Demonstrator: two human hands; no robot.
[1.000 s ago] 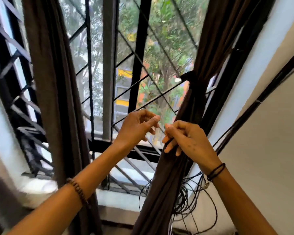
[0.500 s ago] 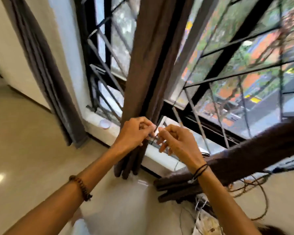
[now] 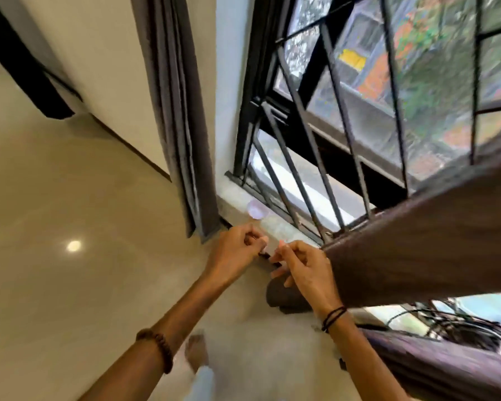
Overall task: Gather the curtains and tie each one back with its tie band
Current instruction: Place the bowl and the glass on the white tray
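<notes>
My left hand (image 3: 236, 251) and my right hand (image 3: 302, 270) are close together in front of the window sill, fingertips almost touching. Both pinch a short thin dark strip (image 3: 266, 255) that spans the gap between them; it looks like the tie band, though it is blurred. A gathered brown curtain (image 3: 417, 241) slants across the right side, its lower end just behind my right hand. A second brown curtain (image 3: 446, 369) lies along the lower right. A grey curtain (image 3: 182, 134) hangs loose by the wall on the left.
Black window grille (image 3: 298, 169) stands above the pale sill (image 3: 281, 230), which bears a small pale round thing (image 3: 256, 210). Tangled dark cables (image 3: 463, 322) sit at lower right. Glossy beige floor (image 3: 70, 285) spreads to the left; my foot (image 3: 197, 351) is below the hands.
The view has swung left and down from the tied right curtain to the sill and floor. Both hands stay together, still pinching between them.
</notes>
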